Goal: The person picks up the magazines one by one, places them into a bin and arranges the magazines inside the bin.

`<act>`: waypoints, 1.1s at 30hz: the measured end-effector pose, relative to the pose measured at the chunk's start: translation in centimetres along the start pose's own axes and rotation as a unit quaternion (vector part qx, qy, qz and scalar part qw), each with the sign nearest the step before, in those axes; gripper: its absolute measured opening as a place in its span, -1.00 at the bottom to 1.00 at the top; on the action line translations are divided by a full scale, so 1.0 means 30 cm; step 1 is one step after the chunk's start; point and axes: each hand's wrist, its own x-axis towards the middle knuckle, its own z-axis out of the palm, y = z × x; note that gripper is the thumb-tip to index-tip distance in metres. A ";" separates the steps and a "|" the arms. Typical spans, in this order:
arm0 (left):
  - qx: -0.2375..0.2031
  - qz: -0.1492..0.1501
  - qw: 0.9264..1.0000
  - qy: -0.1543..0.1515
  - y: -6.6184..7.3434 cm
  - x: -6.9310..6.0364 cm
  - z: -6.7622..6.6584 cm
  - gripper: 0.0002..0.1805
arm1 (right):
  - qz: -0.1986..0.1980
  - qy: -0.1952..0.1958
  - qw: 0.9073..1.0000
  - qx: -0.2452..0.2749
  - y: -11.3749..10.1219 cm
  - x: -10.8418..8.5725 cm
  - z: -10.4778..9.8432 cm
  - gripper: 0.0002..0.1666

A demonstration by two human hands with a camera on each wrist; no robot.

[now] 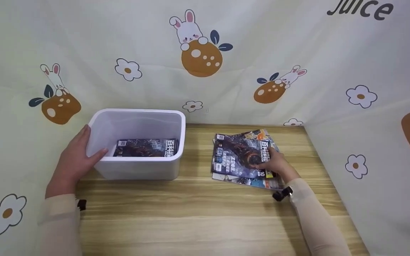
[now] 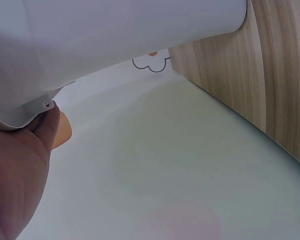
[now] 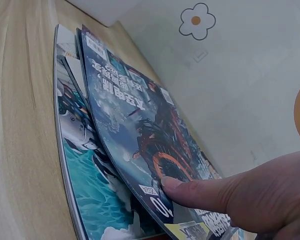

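A white plastic bin [image 1: 137, 169] stands on the left of the table, with a dark-covered magazine [image 1: 146, 147] lying inside it. My left hand [image 1: 73, 158] grips the bin at its left side, its fingers along the rim; in the left wrist view a finger hooks beneath the rim [image 2: 37, 107]. To the right lies a small pile of magazines. My right hand [image 1: 279, 165] pinches the right edge of the dark top magazine [image 1: 235, 156], thumb on the cover and the other fingers mostly hidden. Underneath, a teal-covered magazine [image 3: 97, 200] shows, turned at an angle.
Wood-grain tabletop [image 1: 190, 217] runs between the bin and the pile and along the front. A pale cloth curtain [image 1: 148, 89] printed with rabbits, oranges and flowers encloses the back and sides, close behind the bin.
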 end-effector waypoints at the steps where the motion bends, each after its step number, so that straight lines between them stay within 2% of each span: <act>1: -0.001 0.000 1.000 0.000 -0.002 -0.003 0.000 0.22 | -0.001 -0.003 1.000 0.011 0.001 0.001 0.001 0.50; 8: 0.002 -0.010 1.000 0.002 -0.023 -0.030 0.010 0.23 | -0.017 -0.030 0.999 0.032 0.006 0.007 0.003 0.51; 18: -0.001 -0.009 1.000 0.002 -0.011 -0.009 -0.011 0.21 | -0.076 -0.028 0.995 0.050 0.012 0.047 -0.025 0.49; 26: 0.003 0.001 1.000 0.008 -0.007 0.008 -0.023 0.19 | -0.114 -0.025 0.988 0.103 0.021 0.056 -0.021 0.38; 33: -0.005 0.002 1.000 0.004 -0.001 0.001 -0.003 0.20 | -0.154 -0.008 0.976 0.155 0.058 0.046 -0.026 0.27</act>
